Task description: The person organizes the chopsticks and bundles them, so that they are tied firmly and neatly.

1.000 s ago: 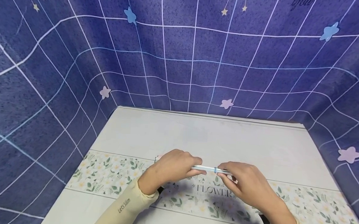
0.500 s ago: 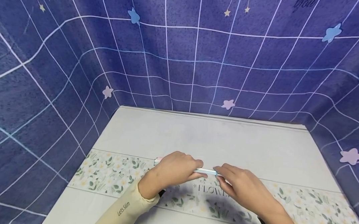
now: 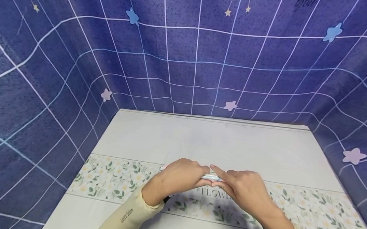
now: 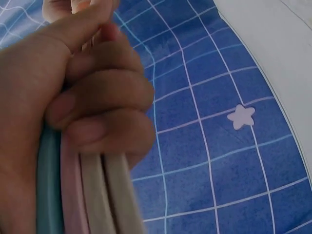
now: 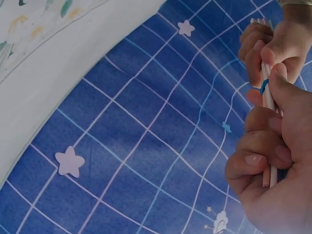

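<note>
A bundle of slim pastel chopsticks in teal, pink and cream is held level above the table. My left hand grips it, fingers curled round; the chopsticks' ends run out past the little finger in the left wrist view. From the other side my right hand holds the thinner end, thumb and fingers curled round it. Its index finger reaches to the left thumb. Beside the right thumb, a blue rubber band circles the bundle. Much of the bundle is hidden inside both hands.
Below the hands lies a white table cover with a flowered strip and printed lettering. Blue-purple curtain cloth with a line grid and stars hangs behind and at both sides.
My right hand has slid left along the chopsticks, up against the left hand, and its index finger has straightened towards the left thumb. The gap between the hands has narrowed. The left hand stays nearly still.
</note>
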Tool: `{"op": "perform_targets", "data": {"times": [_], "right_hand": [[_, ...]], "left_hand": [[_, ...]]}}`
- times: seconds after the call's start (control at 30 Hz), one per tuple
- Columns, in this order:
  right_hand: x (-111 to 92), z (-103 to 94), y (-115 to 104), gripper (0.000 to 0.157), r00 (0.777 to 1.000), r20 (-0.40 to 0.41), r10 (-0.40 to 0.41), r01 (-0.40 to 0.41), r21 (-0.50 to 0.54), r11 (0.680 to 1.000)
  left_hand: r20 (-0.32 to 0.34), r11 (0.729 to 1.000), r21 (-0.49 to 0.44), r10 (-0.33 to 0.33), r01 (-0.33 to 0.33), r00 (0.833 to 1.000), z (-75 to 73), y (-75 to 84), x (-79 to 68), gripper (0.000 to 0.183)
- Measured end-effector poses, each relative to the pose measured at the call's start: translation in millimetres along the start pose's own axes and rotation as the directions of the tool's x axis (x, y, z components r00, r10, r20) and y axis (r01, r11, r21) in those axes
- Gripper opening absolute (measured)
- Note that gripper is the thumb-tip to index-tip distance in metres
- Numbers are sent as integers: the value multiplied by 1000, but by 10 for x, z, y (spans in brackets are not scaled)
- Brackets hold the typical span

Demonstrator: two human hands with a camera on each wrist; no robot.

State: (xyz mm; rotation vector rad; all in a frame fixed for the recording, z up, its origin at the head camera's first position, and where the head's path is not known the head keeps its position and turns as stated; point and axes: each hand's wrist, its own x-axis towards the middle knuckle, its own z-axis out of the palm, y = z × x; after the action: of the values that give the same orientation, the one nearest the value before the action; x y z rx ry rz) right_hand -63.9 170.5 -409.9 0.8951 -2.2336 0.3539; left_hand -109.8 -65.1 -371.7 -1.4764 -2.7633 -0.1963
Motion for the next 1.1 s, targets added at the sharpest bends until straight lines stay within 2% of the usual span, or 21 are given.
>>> {"op": "perform_targets", "data": {"times": [0.07, 0.17, 0.3, 0.43, 0.5, 0.77, 0.93, 1.1], "right_hand": [[-2, 15, 23, 53, 1000, -3, -10, 10, -4, 1000], [-24, 0, 79, 53, 1000, 14, 3, -3, -14, 1000], [-62, -66, 162, 43, 997, 54, 63, -64, 10, 998], [-78, -139, 193, 21, 984, 128, 127, -138, 82, 987], [-81, -159, 194, 18, 977, 160, 138, -156, 103, 982], [-71, -156, 183, 17, 983, 174, 53, -58, 28, 998], [-39, -161, 153, 41, 988, 152, 41, -39, -15, 999], [-15, -137, 108, 49, 992, 116, 46, -40, -52, 998]], "left_hand": [[-15, 1000, -20, 3, -3, 1000, 0, -37, -23, 37], [-62, 1000, 1, -23, 23, 998, -1, -120, -68, 38], [-153, 990, 98, -85, 101, 985, -2, -230, -130, 43], [-246, 970, 207, -75, 128, 966, 15, -283, -140, 52], [-269, 962, 245, -56, 125, 961, 23, -289, -132, 56], [-282, 951, 289, -26, 110, 959, 26, -280, -103, 59], [-261, 953, 277, -50, 125, 964, 0, -266, -102, 59], [-255, 951, 296, -16, 94, 967, 11, -225, -77, 58]]}}
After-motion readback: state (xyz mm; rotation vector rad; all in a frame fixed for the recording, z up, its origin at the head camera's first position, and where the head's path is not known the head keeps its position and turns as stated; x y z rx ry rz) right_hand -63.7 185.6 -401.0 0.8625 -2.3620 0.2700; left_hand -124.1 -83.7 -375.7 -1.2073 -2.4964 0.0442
